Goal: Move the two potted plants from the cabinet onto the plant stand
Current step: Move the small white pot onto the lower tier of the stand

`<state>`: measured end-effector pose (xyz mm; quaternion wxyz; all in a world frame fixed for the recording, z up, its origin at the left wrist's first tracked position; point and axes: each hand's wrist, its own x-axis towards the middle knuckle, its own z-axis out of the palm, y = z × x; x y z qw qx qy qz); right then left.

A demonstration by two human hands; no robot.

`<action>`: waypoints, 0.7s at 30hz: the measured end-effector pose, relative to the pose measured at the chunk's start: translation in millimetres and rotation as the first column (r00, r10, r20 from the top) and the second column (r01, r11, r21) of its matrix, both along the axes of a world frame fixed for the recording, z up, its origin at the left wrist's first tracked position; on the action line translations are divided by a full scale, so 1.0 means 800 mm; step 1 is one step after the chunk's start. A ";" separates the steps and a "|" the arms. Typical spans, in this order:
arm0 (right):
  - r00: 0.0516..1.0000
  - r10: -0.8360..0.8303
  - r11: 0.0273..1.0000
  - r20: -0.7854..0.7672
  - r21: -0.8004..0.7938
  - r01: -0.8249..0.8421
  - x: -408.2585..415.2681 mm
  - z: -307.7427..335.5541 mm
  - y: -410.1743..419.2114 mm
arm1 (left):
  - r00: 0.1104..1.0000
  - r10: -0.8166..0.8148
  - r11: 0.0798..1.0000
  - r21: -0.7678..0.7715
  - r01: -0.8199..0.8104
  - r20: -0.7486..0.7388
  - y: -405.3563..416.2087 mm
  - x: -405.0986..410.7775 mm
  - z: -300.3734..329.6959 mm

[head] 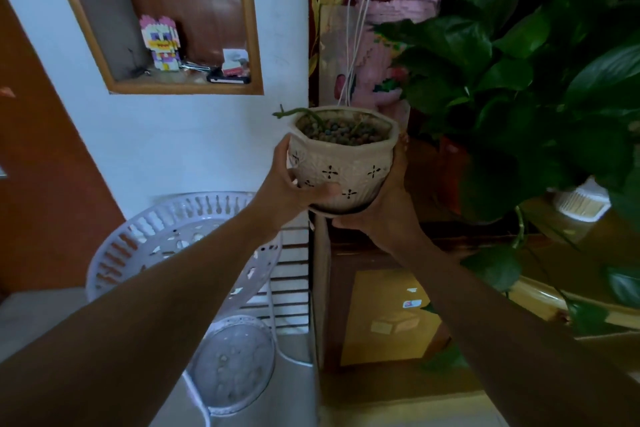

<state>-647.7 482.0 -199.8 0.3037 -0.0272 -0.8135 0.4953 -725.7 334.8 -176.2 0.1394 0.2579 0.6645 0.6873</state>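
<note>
A small cream ceramic pot with cut-out cross patterns, filled with pebbles and a thin green stem, is held in the air at the centre of the view. My left hand grips its left side and my right hand cups its base and right side. Below and to the left stands the white metal plant stand, with a wide upper tray and a smaller lower tray. On the wooden cabinet at the right sits a large leafy green plant in a reddish pot.
A wall niche at the upper left holds a block figure and small items. White cords hang just behind the held pot. A white container sits on the cabinet under the leaves. The cabinet's side edge runs down next to the stand.
</note>
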 end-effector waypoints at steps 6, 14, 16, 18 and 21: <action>0.989 0.146 0.988 -0.011 -0.056 -0.147 0.016 0.076 -0.049 | 0.992 0.116 0.993 -0.011 -0.116 0.041 -0.059 0.038 0.072; 0.967 0.255 0.963 -0.005 -0.088 -0.254 0.044 0.132 -0.105 | 0.977 0.204 0.979 0.000 -0.204 0.066 -0.123 0.090 0.133; 0.968 0.252 0.965 0.009 -0.081 -0.250 0.053 0.140 -0.118 | 0.973 0.217 0.976 0.004 -0.218 0.073 -0.136 0.102 0.141; 0.966 0.258 0.963 0.011 -0.080 -0.256 0.062 0.143 -0.129 | 0.970 0.230 0.973 0.012 -0.232 0.084 -0.149 0.116 0.146; 0.954 0.299 0.951 0.015 -0.091 -0.296 0.077 0.141 -0.148 | 0.964 0.250 0.968 0.014 -0.252 0.089 -0.168 0.136 0.145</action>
